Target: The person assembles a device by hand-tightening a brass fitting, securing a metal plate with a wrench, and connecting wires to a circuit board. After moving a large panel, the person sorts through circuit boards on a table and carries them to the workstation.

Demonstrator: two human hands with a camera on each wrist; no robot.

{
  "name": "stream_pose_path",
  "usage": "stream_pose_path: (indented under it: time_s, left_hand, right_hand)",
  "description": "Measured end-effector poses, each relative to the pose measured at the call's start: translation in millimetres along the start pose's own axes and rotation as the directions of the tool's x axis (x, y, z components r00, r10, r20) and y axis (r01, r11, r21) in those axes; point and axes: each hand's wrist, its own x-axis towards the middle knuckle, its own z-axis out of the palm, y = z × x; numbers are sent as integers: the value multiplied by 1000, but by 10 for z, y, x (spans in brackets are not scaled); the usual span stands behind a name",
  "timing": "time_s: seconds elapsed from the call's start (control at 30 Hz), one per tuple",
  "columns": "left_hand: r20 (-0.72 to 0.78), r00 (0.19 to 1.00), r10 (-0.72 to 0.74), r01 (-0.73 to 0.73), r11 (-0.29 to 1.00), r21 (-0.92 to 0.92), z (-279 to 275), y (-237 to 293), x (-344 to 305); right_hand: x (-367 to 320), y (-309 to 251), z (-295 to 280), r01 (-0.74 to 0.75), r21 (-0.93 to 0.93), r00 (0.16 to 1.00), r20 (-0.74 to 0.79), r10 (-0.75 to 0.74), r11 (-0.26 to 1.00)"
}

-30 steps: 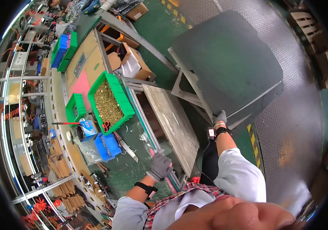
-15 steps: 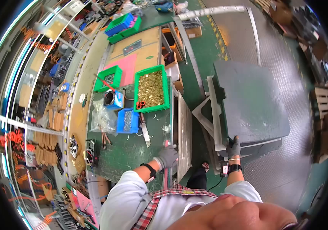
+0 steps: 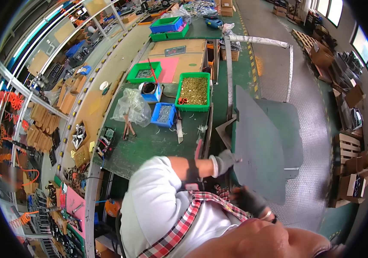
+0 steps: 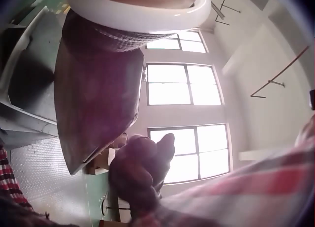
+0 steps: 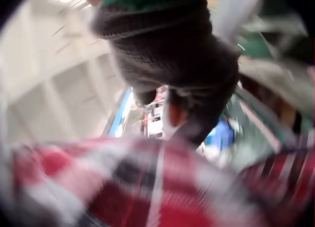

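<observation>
In the head view a dark grey panel [image 3: 257, 146] stands tilted on edge in front of a second grey panel [image 3: 285, 124]. My gloved left hand [image 3: 224, 162] grips its near left edge; the left wrist view shows this glove [image 4: 101, 37] against the top of the panel [image 4: 93, 99]. My gloved right hand [image 3: 249, 201] is close to my body, below the panel's lower edge. Its fingers look loosely curled in the left wrist view, beside the panel's corner, with nothing seen in them. The right wrist view of this glove [image 5: 167, 60] is blurred.
On the green workbench [image 3: 149, 146] stand a green bin of brass-coloured parts [image 3: 194, 90], a blue bin [image 3: 163, 115], a can [image 3: 150, 91], a plastic bag [image 3: 132, 107] and a knife [image 3: 179, 131]. A metal frame [image 3: 259, 39] rises beyond the panels. Cartons [image 3: 351, 185] lie far right.
The front panel has come up from lying flat to a steep tilt. My left hand has moved from the bench edge to the panel. My right hand has left the panel's corner and drawn toward my body.
</observation>
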Motion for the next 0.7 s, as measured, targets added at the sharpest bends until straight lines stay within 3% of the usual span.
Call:
stream_pose_path:
  time_s: [0.03,0.07,0.1,0.13,0.17,0.2,0.23,0.3,0.37,0.5,0.57,0.63,0.7]
  left_hand:
    - [85,995,-47,47,999,2,-234,198,-111]
    - [165,982,-91,92,996,0,-446,397,-205]
    - [122,989,-79,85,996,-40,-595,528,-295]
    - [73,995,-74,80,994,-80,-709,632,-388]
    - [75,996,-42,49,994,-102,-786,750,-498]
    - [71,997,-6,15,992,-122,-870,870,-609]
    - [62,997,34,-25,989,-145,-964,921,-675]
    - [140,952,271,-297,929,222,-1146,871,-606]
    - [288,837,465,-546,681,488,-1265,776,-572]
    - [389,746,541,-654,485,580,-1181,859,-634]
    - [562,563,606,-751,90,655,-1196,888,-517]
    - [519,609,600,-692,81,717,-1298,1007,-811]
    - [336,741,581,-611,376,697,-1503,1088,-1295]
  right_hand:
    - [-152,102,-187,-80,520,992,-38,117,850]
    - [-242,271,-349,-111,886,972,3,235,450]
    - [-299,598,-328,-27,810,827,-311,469,585]
    - [-357,897,-282,-16,754,580,-528,621,656]
    - [-705,1928,63,-181,725,621,-440,649,665]
    - [-860,2138,403,-572,469,559,-376,739,672]
    - [-919,2356,694,-715,280,558,-323,764,640]
    - [-874,2649,1004,-750,160,599,-246,762,641]
    - [-667,2749,1065,-741,124,626,-228,746,659]
    - [-44,2762,843,-674,104,692,-259,674,731]
    - [201,2621,736,-637,102,721,-272,637,764]
    - [439,2405,606,-591,118,747,-294,597,798]
    - [632,2117,469,-533,148,768,-328,550,833]
